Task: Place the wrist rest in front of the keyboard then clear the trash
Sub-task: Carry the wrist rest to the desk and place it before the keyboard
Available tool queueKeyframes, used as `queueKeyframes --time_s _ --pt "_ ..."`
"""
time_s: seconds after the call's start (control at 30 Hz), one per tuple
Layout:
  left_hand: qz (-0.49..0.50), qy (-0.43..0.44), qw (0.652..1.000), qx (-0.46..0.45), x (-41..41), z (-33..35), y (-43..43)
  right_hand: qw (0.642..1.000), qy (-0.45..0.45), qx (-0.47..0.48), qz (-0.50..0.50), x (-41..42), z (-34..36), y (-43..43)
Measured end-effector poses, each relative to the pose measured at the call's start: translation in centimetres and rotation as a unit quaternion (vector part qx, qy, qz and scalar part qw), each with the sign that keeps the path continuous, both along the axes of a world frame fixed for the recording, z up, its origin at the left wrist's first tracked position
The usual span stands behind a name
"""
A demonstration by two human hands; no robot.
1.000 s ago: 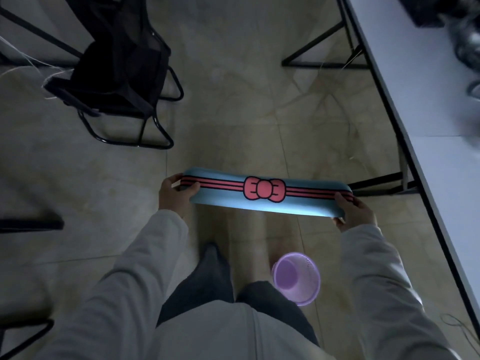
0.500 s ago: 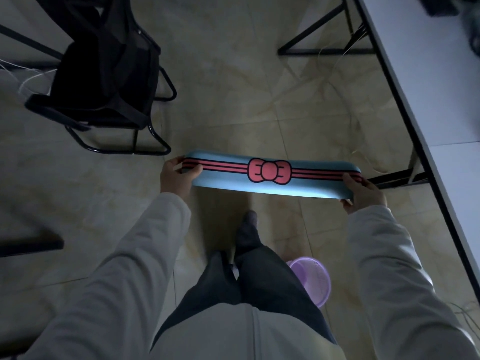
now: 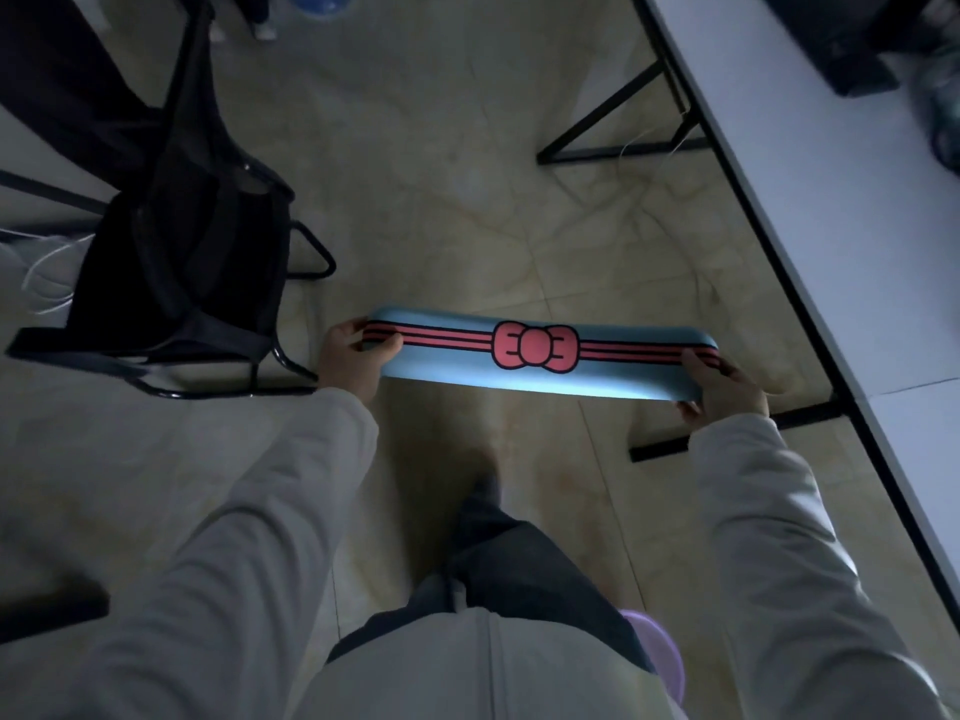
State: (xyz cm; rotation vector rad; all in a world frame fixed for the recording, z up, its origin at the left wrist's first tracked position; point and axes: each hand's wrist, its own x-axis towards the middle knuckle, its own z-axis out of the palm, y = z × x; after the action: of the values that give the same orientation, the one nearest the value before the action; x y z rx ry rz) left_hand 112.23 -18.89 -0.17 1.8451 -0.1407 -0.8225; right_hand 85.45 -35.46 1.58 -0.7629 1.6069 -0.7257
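Observation:
A long blue wrist rest (image 3: 457,371) with red stripes and a red bow in its middle is held level above the tiled floor. My left hand (image 3: 349,360) grips its left end and my right hand (image 3: 727,389) grips its right end. A purple trash bin (image 3: 657,652) stands on the floor by my right leg, mostly hidden behind my body. No keyboard is in view.
A white desk (image 3: 810,189) with a black edge and black metal legs runs along the right. A dark object (image 3: 862,39) sits at its far end. A black chair (image 3: 171,283) with a dark bag on it stands at the left.
I have stepped forward with the wrist rest still in both hands. The purple bin has slid back under my body, and the desk and chair have come closer.

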Motion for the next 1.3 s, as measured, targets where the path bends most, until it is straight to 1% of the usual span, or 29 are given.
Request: queueKeyframes --time_s 0.17,0.33,0.57,0.7,0.87,1.13,1.3 --pt "-0.005 -0.019 1.000 0.016 1.7 1.0 -7.0 0.999 -0.016 0.010 -0.025 1.8 0.6 -6.5" --pt "-0.051 -0.026 0.998 0.032 4.1 0.7 -12.8 0.999 -0.005 0.015 -0.030 3.4 0.8 -11.6" --pt "-0.091 -0.018 0.995 0.042 8.0 -0.8 -20.5 0.997 0.008 0.026 -0.068 5.9 0.0 -16.9" --pt "-0.111 0.001 0.993 0.035 11.5 -1.5 -26.3 0.994 0.008 0.027 -0.104 8.5 -0.2 -20.5" --pt "-0.132 0.001 0.991 0.023 16.9 0.0 -34.1 0.988 0.000 0.024 -0.155 13.3 0.6 -25.3" --pt "-0.186 -0.004 0.982 0.042 23.1 0.5 -41.7 0.975 -0.011 0.026 -0.220 19.0 0.7 -29.4" --pt "-0.196 0.020 0.979 0.045 25.0 -0.2 -45.2 0.970 -0.005 0.035 -0.241 20.8 0.2 -32.1"
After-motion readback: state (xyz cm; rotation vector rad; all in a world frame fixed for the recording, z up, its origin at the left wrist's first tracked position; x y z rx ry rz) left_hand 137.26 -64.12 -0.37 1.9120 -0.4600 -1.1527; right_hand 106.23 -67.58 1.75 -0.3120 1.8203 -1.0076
